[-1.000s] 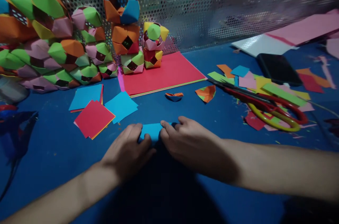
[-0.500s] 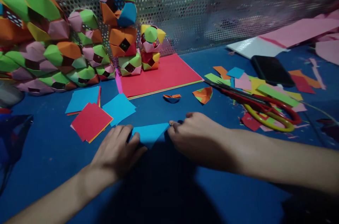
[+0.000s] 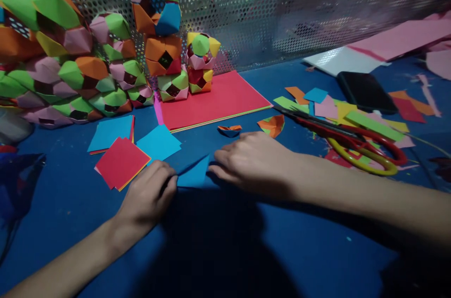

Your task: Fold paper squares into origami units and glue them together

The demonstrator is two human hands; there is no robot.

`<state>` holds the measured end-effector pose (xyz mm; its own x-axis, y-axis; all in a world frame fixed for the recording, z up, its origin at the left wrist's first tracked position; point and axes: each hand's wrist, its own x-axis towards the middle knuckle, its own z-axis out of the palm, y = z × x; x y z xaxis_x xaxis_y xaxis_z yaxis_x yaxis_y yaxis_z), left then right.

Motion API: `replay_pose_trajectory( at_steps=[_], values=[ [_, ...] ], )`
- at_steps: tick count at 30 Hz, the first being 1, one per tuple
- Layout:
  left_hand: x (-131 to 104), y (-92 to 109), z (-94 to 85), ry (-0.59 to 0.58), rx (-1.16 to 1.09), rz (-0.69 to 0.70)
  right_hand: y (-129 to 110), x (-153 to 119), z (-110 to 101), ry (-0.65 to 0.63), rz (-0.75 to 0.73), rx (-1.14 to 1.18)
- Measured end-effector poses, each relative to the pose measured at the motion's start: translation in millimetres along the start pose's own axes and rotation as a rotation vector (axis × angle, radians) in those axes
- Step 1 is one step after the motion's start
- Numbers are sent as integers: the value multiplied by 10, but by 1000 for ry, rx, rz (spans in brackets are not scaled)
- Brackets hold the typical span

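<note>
Pinching folded blue paper: left hand | curled just beside it, hold unclear: right hand | hands: backs up

Your right hand has left the corner of the blue paper that it touched half a second ago; it is now farther forward, fingertips just beside the sheet. Your left hand, earlier spread over the paper, now grips its left end, and the once-flat triangle shows parted layers.
</note>
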<state>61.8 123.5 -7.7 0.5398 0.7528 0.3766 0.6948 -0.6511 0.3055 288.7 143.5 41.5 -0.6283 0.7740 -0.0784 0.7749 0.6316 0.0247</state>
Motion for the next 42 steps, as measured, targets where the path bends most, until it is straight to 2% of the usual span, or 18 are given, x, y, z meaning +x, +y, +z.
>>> replay_pose_trajectory(
  at_steps=[3,7,9,12,14,16,19,22,28,34,42],
  values=[
    [10,77,-34,79,-74,-90,-22,50,14,19,135,173],
    [-4,150,-36,86,-187,-278,-51,122,108,39,203,470],
    [-4,174,-17,59,-349,-455,-57,149,166,73,200,614],
    [23,215,5,17,-713,-685,-50,172,227,128,158,816],
    [51,242,-1,33,-871,-759,-40,177,240,123,148,913],
    [76,257,-22,79,-927,-796,-31,177,234,78,150,968],
    [92,247,-55,133,-909,-817,-24,177,215,19,129,989],
    [87,208,-63,132,-816,-816,-25,183,208,16,112,961],
    [43,150,-12,59,-568,-708,-46,190,275,117,134,853],
    [41,90,2,10,-290,-534,-45,202,428,211,45,839],
    [54,12,4,-38,-249,-463,-38,226,591,254,-18,704]
  ],
)
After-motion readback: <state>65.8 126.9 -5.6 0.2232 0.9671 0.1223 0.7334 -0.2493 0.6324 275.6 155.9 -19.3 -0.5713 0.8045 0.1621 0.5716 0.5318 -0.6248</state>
